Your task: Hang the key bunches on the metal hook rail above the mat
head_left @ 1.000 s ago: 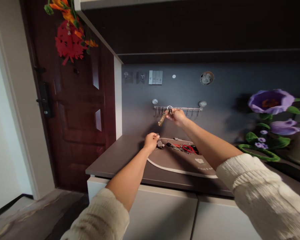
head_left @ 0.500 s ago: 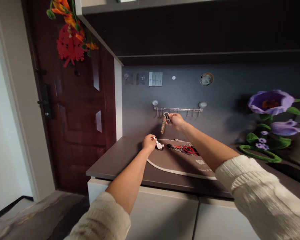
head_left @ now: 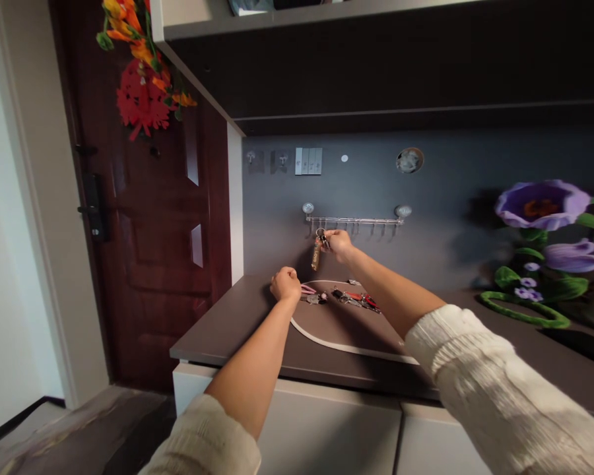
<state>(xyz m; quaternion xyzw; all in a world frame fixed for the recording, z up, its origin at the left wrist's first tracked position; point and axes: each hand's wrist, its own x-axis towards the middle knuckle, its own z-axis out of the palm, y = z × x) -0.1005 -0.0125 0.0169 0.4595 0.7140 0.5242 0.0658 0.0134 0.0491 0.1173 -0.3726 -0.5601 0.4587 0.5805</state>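
My right hand (head_left: 340, 244) is raised just below the wall hook rail (head_left: 355, 221), its fingers closed on a keychain (head_left: 316, 256). The keychain has a metal ring at the rail's left end and a brown strap hanging down with light lettering. Whether the ring sits on a hook I cannot tell. My left hand (head_left: 286, 284) is curled closed at the left edge of the brown mat (head_left: 327, 330); what lies inside its fingers is hidden. Right beside it on the mat is a small bunch of keys (head_left: 314, 298) with a pink part. A second key pile (head_left: 356, 298) has red and orange pieces.
The mat lies on a dark countertop (head_left: 222, 316) above pale cabinet doors. An overhead cabinet (head_left: 376, 66) juts out above. Purple artificial flowers (head_left: 542, 204) stand at right. At left is a dark red door (head_left: 168, 277) with a black handle (head_left: 94, 208).
My right hand has moved slightly left and down with the keychain under the rail. My left hand has shifted a little left, and the white tag at its fingers no longer shows.
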